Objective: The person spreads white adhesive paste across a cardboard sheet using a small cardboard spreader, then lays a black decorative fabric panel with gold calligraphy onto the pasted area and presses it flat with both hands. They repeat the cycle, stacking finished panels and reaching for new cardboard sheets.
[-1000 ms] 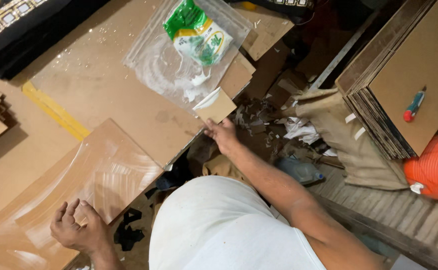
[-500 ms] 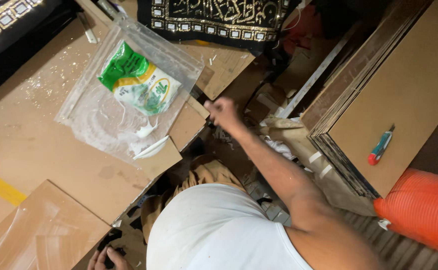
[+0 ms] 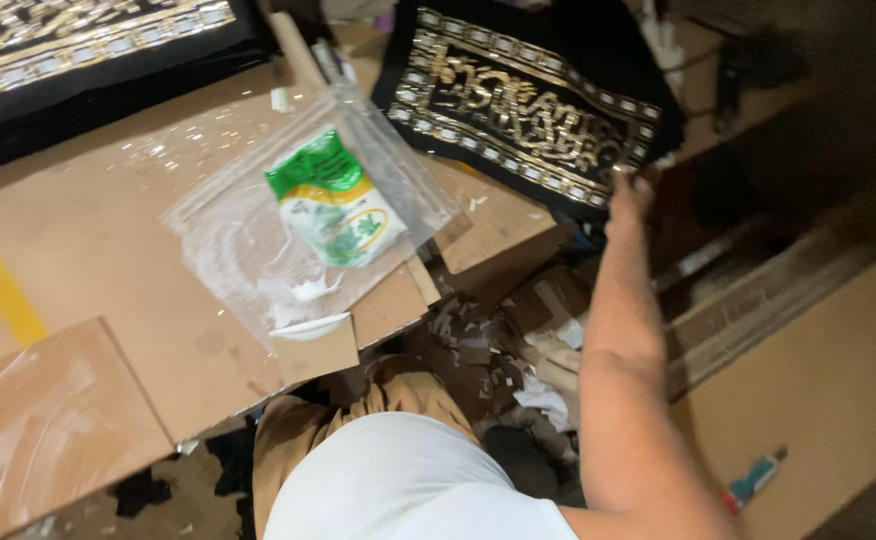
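The black gold-patterned cloth (image 3: 528, 110) is touched at its near-right edge by the right hand (image 3: 630, 192), grip state unclear.

Single view: head-worn camera, looking steeply down past the wearer's own white-shirted torso (image 3: 408, 485) at the lower edge. Faces forward over a cardboard work surface (image 3: 108, 250) towards black gold-embroidered cloth (image 3: 528, 100) at the top. Close range, within arm's reach. No second view shares the scene.
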